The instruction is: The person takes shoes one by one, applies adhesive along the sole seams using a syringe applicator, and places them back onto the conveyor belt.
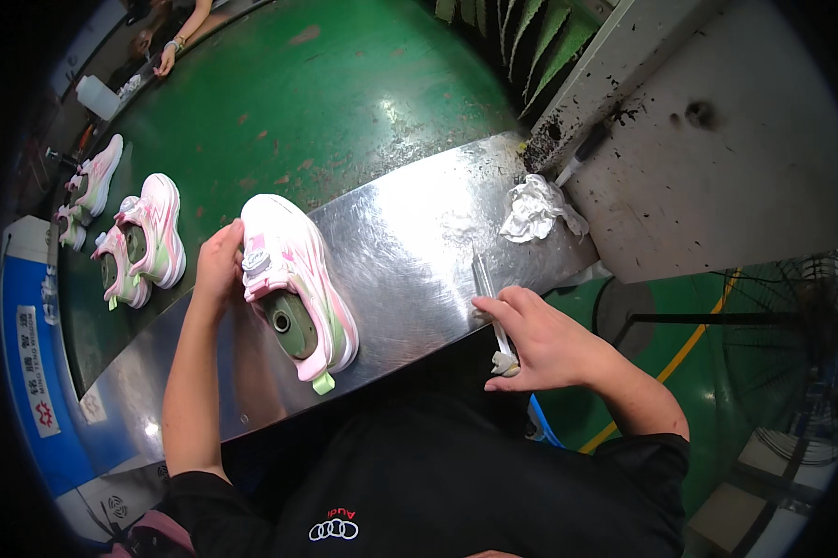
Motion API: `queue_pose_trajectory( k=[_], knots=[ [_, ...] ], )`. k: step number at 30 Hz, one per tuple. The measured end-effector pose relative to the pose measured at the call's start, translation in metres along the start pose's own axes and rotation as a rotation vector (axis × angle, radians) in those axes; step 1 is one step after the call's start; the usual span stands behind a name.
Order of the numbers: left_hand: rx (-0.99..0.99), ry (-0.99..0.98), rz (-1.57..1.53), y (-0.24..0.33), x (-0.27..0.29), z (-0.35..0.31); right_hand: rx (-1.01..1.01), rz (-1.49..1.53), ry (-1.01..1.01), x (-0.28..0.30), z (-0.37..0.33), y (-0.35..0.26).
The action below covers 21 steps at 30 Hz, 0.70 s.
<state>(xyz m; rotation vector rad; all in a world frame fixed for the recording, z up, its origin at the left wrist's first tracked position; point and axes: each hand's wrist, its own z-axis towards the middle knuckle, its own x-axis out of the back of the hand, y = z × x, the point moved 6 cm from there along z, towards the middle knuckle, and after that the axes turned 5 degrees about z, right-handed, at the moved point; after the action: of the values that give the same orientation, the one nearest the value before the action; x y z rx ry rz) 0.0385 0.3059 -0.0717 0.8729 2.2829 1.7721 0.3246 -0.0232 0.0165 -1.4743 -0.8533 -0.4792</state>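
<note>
A pink and white sneaker (293, 284) with pale green trim and a round white dial lies on the metal sheet, its toe pointing away from me. A dark green shoe last with a round hole fills its opening. My left hand (218, 263) grips the sneaker's left side near the toe; some fingertips are hidden behind it. Over the sheet's near edge, my right hand (551, 342) is closed on a slim silvery tool (494, 325) with a pale, wrapped-looking end. Its thin tip points away from me, apart from the sneaker; its exact kind is unclear.
Several matching sneakers (161, 228) stand on the green conveyor belt (279, 102) at left. A crumpled white cloth (535, 209) and a dark-handled brush (581, 153) lie by the grey machine wall (716, 149). A black fan (781, 321) stands at right. Another person's hand (166, 60) is far left.
</note>
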Motion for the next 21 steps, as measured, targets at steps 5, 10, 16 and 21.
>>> queue_pose_trajectory(
  k=[5, 10, 16, 21],
  knots=[
    [-0.021, -0.054, 0.065, 0.015, -0.013, 0.014, 0.006, 0.018, -0.014, -0.001, 0.003, -0.007],
    [-0.080, -0.133, -0.350, 0.075, -0.053, -0.038, -0.063, 0.161, -0.033, -0.003, 0.011, -0.008],
    [-0.320, -0.244, -0.780, 0.097, -0.063, -0.077, -0.102, 0.708, 0.040, -0.002, -0.016, 0.003],
    [-0.316, -0.344, -0.909, 0.080, -0.054, -0.087, 0.151, 1.358, 0.151, -0.002, 0.012, -0.013]
  ],
)
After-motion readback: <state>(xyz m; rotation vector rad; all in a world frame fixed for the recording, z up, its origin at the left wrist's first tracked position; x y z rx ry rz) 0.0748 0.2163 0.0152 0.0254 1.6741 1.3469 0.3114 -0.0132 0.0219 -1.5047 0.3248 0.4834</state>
